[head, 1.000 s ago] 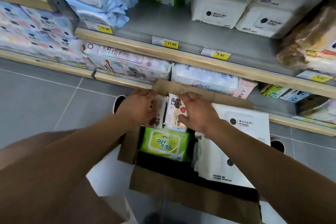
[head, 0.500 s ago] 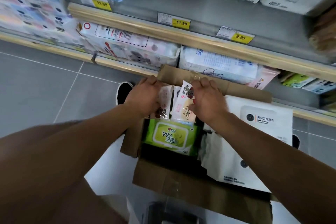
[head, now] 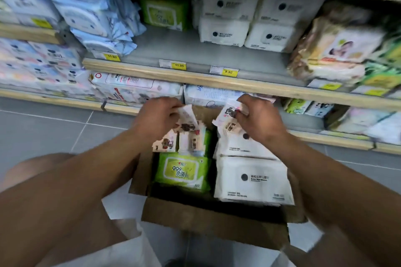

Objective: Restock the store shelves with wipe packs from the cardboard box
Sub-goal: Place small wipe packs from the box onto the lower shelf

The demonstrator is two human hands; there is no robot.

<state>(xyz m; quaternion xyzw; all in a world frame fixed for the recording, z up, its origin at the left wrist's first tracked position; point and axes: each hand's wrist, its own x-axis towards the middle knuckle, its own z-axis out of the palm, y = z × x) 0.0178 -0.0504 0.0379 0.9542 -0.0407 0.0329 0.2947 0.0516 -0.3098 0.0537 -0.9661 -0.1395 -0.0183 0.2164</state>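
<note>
An open cardboard box (head: pixel 214 221) sits on the floor in front of the shelves. Inside lie a green wipe pack (head: pixel 182 172), large white wipe packs (head: pixel 252 178) and small pink-and-white wipe packs (head: pixel 166 143). My left hand (head: pixel 157 116) grips one small pack (head: pixel 187 118) above the box's far left. My right hand (head: pixel 258 118) holds another small pack (head: pixel 229 118) lifted above the white packs.
The middle shelf (head: pixel 195 50) has bare grey space between a green pack (head: pixel 165 12) and stacked white packs (head: pixel 245 17). Yellow price tags (head: pixel 179 65) line its wooden edge. Blue packs (head: pixel 95 13) stand left, beige packs (head: pixel 334 50) right. The bottom shelf holds more packs.
Both hands have risen out of the box and moved apart, each lifting a small pack. The camera has tilted up, showing more of the shelves.
</note>
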